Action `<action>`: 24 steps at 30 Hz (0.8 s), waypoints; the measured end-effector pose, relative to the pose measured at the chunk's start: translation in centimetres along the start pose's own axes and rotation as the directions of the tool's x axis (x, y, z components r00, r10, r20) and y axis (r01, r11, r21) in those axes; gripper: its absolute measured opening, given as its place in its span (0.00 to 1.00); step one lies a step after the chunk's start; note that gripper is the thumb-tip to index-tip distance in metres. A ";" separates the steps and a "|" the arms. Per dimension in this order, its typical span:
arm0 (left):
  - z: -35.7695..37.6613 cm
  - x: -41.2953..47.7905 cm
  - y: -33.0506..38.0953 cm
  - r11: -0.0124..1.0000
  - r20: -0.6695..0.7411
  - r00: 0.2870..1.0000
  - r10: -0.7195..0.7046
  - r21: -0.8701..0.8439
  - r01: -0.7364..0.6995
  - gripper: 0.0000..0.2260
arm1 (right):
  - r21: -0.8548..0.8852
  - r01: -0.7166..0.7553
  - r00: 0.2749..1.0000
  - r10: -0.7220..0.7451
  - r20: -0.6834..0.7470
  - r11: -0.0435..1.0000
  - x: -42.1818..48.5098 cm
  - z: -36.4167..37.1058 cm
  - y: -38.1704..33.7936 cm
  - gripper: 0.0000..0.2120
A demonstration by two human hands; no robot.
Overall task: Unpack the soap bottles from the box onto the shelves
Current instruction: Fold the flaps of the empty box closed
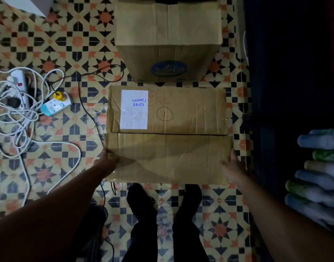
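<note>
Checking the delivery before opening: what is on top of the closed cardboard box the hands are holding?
On the closed cardboard box: a white paper label handwritten in blue ink and a pen-drawn circled mark. Flaps shut, so its contents are hidden.

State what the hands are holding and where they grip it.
The left hand and right hand hold the closed cardboard box by its two opposite side edges, near its front.

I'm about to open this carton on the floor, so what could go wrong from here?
1. The left hand and right hand grip only the near box at its ends; it might slip or sag.
2. The cables and black cord beside the feet are a trip hazard.
3. Dim light hides the bottles at right.
</note>
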State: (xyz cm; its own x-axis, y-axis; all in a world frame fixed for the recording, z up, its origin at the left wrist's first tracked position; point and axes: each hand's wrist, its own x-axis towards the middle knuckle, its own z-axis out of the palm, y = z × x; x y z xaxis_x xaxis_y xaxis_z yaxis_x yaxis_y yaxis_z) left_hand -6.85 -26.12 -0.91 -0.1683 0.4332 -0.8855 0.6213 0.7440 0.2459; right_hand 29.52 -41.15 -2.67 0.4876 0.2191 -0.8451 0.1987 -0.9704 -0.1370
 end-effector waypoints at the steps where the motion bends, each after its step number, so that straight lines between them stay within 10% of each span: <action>1: 0.4 -1.4 0.9 0.998 0.014 1.000 -0.013 -0.057 0.014 0.22 | 0.008 -0.006 1.000 0.005 0.021 1.000 -0.2 0.3 0.4 0.33; 24: 0.0 1.0 4.8 0.988 0.103 0.993 -0.064 -0.135 0.078 0.29 | 0.108 -0.035 0.995 0.025 0.093 0.994 4.6 -1.0 -1.0 0.25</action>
State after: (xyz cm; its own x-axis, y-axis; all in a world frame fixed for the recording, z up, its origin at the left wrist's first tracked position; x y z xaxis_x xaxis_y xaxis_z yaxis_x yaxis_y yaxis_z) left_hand -4.05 -22.17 -0.61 -0.1282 0.3301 -0.9352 0.4977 0.8371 0.2272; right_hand 32.39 -39.07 -5.95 0.4112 0.1849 -0.8926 0.0890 -0.9827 -0.1625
